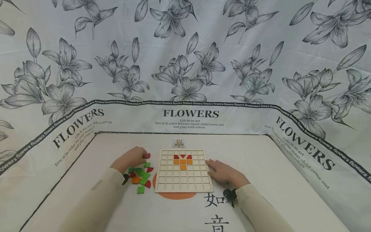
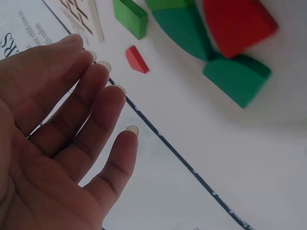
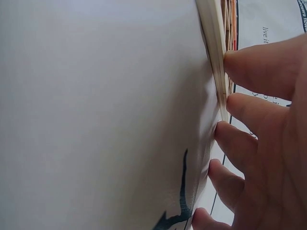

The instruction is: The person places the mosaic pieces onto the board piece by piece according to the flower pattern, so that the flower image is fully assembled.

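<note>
Hovering just beside a small red piece (image 1: 148,156), the left hand (image 1: 131,159) was nearer, its fingers loosely bent around nothing. The piece lay just right of them, toward the board (image 1: 171,181); the right hand (image 1: 224,171) rested extended fingers against the board's right edge.

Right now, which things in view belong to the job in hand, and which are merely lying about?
Job, seemingly: wooden grid board, red and orange pieces set in it, loose coloured pieces, small patterned card.

Just around it: floral curtain, white tabletop, printed orange circle.
</note>
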Demonstrator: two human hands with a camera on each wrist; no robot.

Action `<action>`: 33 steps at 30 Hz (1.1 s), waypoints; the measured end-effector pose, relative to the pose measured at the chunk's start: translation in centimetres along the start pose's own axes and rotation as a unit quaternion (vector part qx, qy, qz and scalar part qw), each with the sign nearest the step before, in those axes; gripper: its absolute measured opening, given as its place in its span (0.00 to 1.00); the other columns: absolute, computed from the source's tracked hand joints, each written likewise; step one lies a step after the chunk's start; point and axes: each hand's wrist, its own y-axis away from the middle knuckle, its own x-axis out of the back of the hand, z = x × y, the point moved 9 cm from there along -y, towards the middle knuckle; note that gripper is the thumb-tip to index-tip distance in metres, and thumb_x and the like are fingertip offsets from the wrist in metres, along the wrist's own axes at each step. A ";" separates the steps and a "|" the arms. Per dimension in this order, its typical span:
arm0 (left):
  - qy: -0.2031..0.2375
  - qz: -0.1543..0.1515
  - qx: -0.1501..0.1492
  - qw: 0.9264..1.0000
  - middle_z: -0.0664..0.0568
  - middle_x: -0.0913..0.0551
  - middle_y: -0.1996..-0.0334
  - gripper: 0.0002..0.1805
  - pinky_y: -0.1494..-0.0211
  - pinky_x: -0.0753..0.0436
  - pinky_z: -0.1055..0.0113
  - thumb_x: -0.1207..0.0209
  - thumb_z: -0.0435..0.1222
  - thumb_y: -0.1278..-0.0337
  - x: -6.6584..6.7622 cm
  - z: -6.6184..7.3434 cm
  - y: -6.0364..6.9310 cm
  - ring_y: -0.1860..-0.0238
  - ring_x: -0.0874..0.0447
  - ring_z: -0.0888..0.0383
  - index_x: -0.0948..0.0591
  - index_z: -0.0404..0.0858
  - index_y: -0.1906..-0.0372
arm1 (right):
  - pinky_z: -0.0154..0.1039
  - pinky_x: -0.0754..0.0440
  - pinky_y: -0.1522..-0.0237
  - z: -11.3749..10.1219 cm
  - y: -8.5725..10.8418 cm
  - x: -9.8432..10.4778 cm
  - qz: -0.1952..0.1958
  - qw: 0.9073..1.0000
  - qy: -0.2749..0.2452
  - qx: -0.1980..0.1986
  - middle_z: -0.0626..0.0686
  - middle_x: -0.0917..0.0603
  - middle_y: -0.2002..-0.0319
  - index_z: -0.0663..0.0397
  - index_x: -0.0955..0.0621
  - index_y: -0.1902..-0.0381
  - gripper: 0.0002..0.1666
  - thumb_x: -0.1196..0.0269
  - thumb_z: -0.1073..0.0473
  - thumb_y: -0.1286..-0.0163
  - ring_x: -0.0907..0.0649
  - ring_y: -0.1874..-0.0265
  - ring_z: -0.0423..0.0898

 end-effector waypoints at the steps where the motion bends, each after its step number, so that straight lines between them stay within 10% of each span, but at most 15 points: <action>1: -0.001 -0.001 0.002 1.000 0.49 0.16 0.57 0.13 0.48 0.18 0.58 0.39 0.36 0.40 0.0 -0.3 0.1 0.61 0.23 0.55 0.17 0.37 0.52 | 0.55 0.44 0.27 0.0 0.0 0.0 0.000 1.000 0.001 0.000 0.53 0.40 0.25 0.47 0.39 0.26 0.34 0.49 0.48 0.27 0.43 0.25 0.58; 33: -0.008 -0.020 0.012 1.000 0.49 0.16 0.61 0.10 0.53 0.18 0.58 0.36 0.34 0.44 -0.4 -4.8 3.1 0.65 0.24 0.56 0.16 0.36 0.56 | 0.55 0.44 0.27 0.3 -0.1 0.0 -0.003 1.000 0.001 -0.005 0.53 0.41 0.25 0.46 0.39 0.26 0.34 0.49 0.47 0.27 0.44 0.25 0.57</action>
